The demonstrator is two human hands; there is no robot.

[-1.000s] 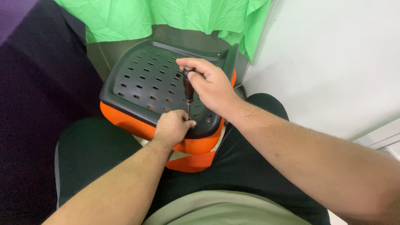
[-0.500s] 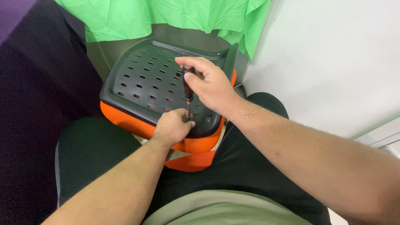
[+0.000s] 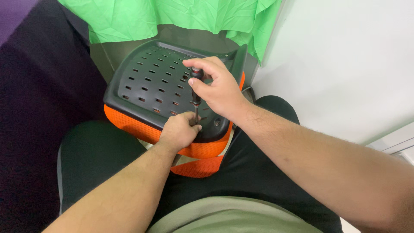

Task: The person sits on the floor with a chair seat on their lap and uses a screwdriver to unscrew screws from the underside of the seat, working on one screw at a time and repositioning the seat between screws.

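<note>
A black perforated plastic seat base [image 3: 151, 82] with an orange mesh cushion [image 3: 129, 125] under it rests upside down against my knees. My right hand [image 3: 217, 88] grips a screwdriver [image 3: 196, 86] with a dark handle, held upright, its shaft pointing down into the near edge of the black shell. My left hand [image 3: 179, 131] is closed around the lower end of the shaft, right at the tip, pressing on the shell's edge. The tip itself is hidden by my fingers.
A green cloth [image 3: 172, 17] hangs behind the seat. A white wall [image 3: 345, 64] stands to the right, a dark purple surface [image 3: 39, 86] to the left. My legs in black trousers [image 3: 99, 159] are below the seat.
My right hand has shifted slightly on the screwdriver handle, as if turning it. My left hand and the seat stay in place.
</note>
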